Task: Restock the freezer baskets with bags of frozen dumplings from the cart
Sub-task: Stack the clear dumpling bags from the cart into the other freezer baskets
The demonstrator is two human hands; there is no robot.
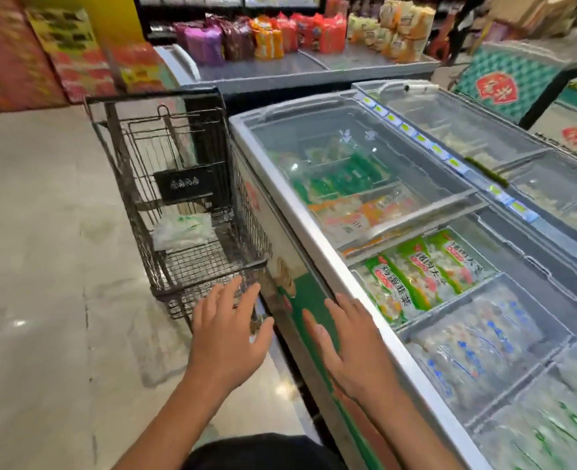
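A dark wire cart (pixel 134 184) stands against the left side of the chest freezer (pixel 280 184). One white and green dumpling bag (pixel 182 230) lies on the cart's floor. My left hand (pixel 227 337) is held out flat, fingers spread, just short of the cart's near rim. Beside it, my right hand (pixel 351 347) hovers with straight fingers in front of the freezer's metal edge. Neither hand holds anything. In the uncovered part of the freezer, green dumpling bags (pixel 422 269) stand in one basket, and blue-printed bags (pixel 473 347) fill the basket nearer to me.
A sliding glass lid (pixel 341 144) covers the freezer's far half, with green and orange packs under it. A second freezer (pixel 483 130) runs alongside on the right. Shelves of coloured packets (pixel 266 39) stand at the back. Pale tiled floor (pixel 43 266) lies to the cart's left.
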